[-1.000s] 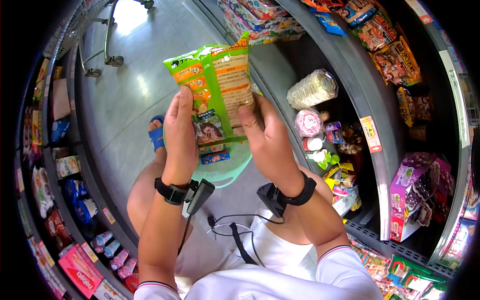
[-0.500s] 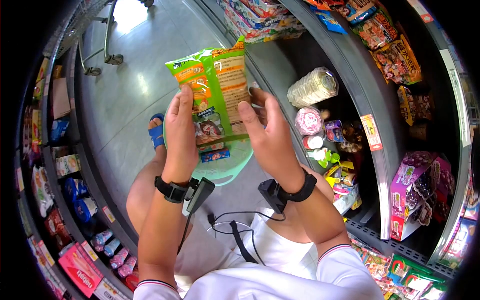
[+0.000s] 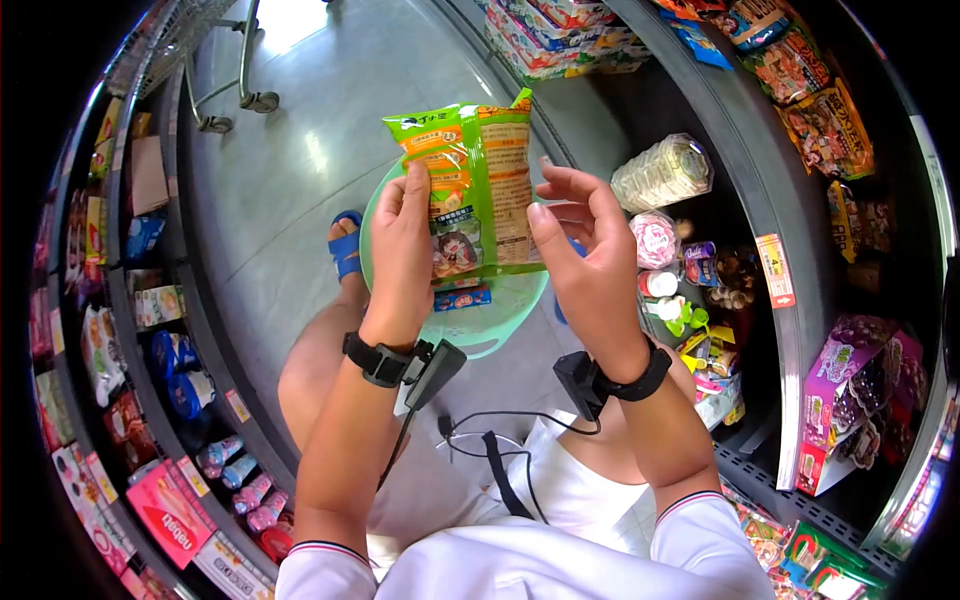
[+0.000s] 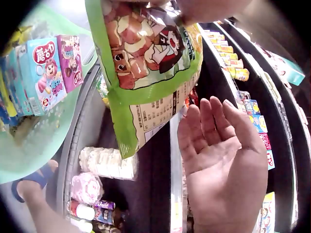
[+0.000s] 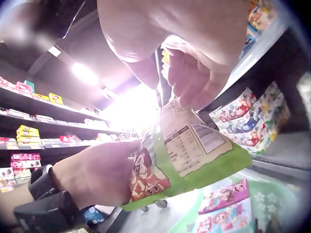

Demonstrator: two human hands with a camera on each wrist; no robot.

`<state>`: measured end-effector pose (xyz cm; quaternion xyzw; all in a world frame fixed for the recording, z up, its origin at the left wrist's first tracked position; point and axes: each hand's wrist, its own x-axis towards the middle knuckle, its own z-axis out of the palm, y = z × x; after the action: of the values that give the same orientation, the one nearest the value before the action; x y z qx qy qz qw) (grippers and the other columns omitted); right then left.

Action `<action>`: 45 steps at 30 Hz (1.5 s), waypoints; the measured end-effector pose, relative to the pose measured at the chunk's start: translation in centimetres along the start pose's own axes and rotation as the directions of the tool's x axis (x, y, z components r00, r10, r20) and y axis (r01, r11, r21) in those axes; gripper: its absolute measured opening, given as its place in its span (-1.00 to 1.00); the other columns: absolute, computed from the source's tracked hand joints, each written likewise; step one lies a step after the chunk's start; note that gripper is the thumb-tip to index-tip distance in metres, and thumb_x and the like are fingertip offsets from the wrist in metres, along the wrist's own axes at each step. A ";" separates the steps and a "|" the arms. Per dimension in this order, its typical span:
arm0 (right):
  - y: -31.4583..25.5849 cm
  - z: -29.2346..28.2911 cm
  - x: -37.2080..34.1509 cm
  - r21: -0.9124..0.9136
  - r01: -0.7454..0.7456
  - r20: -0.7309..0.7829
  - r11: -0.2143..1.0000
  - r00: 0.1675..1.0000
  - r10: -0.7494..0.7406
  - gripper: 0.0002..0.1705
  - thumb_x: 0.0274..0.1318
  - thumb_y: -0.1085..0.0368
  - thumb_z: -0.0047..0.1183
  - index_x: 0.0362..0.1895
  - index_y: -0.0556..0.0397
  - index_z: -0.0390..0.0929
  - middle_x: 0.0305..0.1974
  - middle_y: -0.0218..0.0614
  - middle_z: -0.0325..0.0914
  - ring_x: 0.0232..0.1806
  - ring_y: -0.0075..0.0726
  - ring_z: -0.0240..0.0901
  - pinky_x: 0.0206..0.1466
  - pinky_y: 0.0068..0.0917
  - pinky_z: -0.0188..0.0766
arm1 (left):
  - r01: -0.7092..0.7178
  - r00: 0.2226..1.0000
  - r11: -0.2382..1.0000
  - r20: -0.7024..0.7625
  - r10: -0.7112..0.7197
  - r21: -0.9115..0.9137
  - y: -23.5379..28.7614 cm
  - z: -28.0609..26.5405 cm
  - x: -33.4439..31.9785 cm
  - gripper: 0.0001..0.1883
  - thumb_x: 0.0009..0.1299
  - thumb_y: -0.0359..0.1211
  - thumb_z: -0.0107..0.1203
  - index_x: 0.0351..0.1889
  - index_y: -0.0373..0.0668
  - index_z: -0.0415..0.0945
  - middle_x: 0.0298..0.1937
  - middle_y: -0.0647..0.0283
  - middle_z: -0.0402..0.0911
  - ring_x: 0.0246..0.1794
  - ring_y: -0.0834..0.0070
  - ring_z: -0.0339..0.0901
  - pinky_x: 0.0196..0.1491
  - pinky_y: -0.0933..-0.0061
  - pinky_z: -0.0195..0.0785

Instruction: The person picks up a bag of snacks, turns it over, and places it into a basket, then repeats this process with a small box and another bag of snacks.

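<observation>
My left hand (image 3: 402,250) grips the left side of a green and orange snack bag (image 3: 478,200), thumb on the printed face. The bag stands upright before me, its back panel of text towards me. Just off its right edge is my right hand (image 3: 595,245), fingers spread and loosely bent. The left wrist view shows that right palm (image 4: 218,170) apart from the bag. Under the bag sits a pale green basket (image 3: 520,315) holding a blue packet (image 3: 462,299). A teal box (image 4: 46,73) and a purple box (image 4: 69,62) stand in it in the left wrist view.
On the right, a dark shelf holds a clear ribbed container (image 3: 662,173), a pink round pack (image 3: 655,240) and a purple display box (image 3: 840,385). Snack shelves line the left, with a pink box (image 3: 170,515). A trolley wheel (image 3: 262,102) stands on the floor ahead.
My right hand has let go of the bag's right edge and moved off to the right, its fingers opening. The left hand keeps its hold. The head view has shifted slightly.
</observation>
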<state>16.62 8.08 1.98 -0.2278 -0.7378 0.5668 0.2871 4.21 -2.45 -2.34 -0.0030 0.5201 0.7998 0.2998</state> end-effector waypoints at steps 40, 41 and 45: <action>1.6 1.6 -0.4 -0.380 0.124 0.201 0.917 0.978 -0.049 -0.43 0.16 0.27 0.15 0.23 0.24 0.36 0.14 0.07 0.40 0.18 0.18 0.39 0.21 -0.17 0.36 | -0.026 1.000 0.996 0.011 0.025 0.088 -2.8 -1.5 1.3 -0.65 0.55 -0.07 0.04 -0.20 -0.20 0.50 -0.35 0.42 0.54 -0.42 0.78 0.36 -0.41 0.66 0.21; 1.5 1.7 -0.4 -0.390 0.134 0.204 0.911 0.977 -0.056 -0.42 0.16 0.27 0.15 0.23 0.24 0.35 0.15 0.07 0.39 0.18 0.18 0.38 0.22 -0.17 0.36 | -0.011 1.000 0.996 0.005 0.010 0.089 -2.8 -1.7 1.3 -0.65 0.55 -0.07 0.03 -0.20 -0.20 0.50 -0.35 0.42 0.54 -0.43 0.79 0.35 -0.42 0.66 0.20; 1.5 1.9 -0.3 -0.444 0.177 0.208 0.878 0.974 -0.091 -0.42 0.16 0.27 0.14 0.23 0.25 0.35 0.17 0.06 0.38 0.19 0.20 0.36 0.23 -0.15 0.35 | -0.013 1.000 0.996 0.002 0.013 0.092 -2.6 -1.5 1.1 -0.67 0.57 -0.09 0.01 -0.16 -0.19 0.51 -0.35 0.43 0.53 -0.44 0.80 0.36 -0.44 0.68 0.21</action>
<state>15.57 6.88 0.08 -0.1850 -0.8879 0.3731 0.1955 4.08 -2.42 -5.49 0.0148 0.5563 0.7768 0.2949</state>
